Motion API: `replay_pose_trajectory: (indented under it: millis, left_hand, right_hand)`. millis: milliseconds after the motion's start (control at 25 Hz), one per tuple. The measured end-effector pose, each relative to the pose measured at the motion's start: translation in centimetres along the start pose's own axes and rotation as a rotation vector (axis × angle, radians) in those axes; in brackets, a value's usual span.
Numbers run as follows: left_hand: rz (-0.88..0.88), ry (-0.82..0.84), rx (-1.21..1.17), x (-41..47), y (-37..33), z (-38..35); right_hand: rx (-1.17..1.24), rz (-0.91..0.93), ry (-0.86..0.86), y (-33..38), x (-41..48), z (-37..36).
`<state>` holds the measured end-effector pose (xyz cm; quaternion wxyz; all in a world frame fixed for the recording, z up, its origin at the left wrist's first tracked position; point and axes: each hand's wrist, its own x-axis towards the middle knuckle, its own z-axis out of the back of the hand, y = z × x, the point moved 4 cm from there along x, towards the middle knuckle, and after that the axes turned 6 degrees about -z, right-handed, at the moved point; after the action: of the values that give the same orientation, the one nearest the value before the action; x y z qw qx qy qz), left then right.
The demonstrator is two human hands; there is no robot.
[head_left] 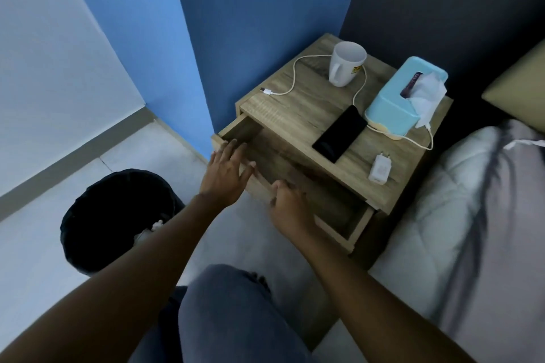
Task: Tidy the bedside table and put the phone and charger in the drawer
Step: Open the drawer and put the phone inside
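A black phone point(339, 133) lies face up on the wooden bedside table point(298, 106), near its front edge. A white cable point(292, 79) loops across the top behind a white mug point(345, 63). The white charger plug point(379, 169) rests at the table's front right corner. Below the top, the drawer point(333, 209) is pulled out and looks empty. My left hand point(228, 169) hovers with fingers spread over the drawer's left front corner. My right hand point(290, 206) curls over the drawer's front edge.
A light blue tissue box point(404, 97) stands at the table's right side. A black waste bin point(118, 218) with some white scraps sits on the floor at the left. The bed with a grey quilt point(460, 215) borders the table on the right. Blue walls stand behind.
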<state>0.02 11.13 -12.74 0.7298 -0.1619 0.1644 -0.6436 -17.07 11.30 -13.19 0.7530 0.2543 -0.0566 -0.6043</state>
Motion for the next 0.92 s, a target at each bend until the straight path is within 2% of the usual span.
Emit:
replay_pose_trajectory:
  millis: [120,280,440,640,720,880,920]
  left_hand:
    - [0.065,0.004,0.029,-1.6,2.3,0.2]
    - [0.130,0.022,0.119,-4.0,5.6,0.3]
    - [0.233,0.050,0.173,-4.0,7.5,0.4]
    - [0.256,0.032,0.136,-2.8,8.0,0.9]
    - [0.256,0.003,0.111,-3.0,8.0,0.8]
    - [0.271,-0.014,0.086,-3.4,8.0,0.6]
    - [0.270,-0.024,0.090,-3.5,8.0,0.6]
  right_hand:
    - [0.175,-0.011,0.185,0.7,-1.7,-1.2]
    - [0.257,0.016,0.380,1.6,-3.3,-3.3]
    - [0.315,0.048,0.493,1.9,-3.5,-3.9]
    - [0.360,0.014,0.599,1.0,-3.4,-2.9]
    - [0.329,0.026,0.475,0.6,-1.9,-0.2]
    - [0.193,0.113,-0.142,-2.5,4.4,8.9]
    - [0.095,0.123,-0.202,-3.6,6.2,10.6]
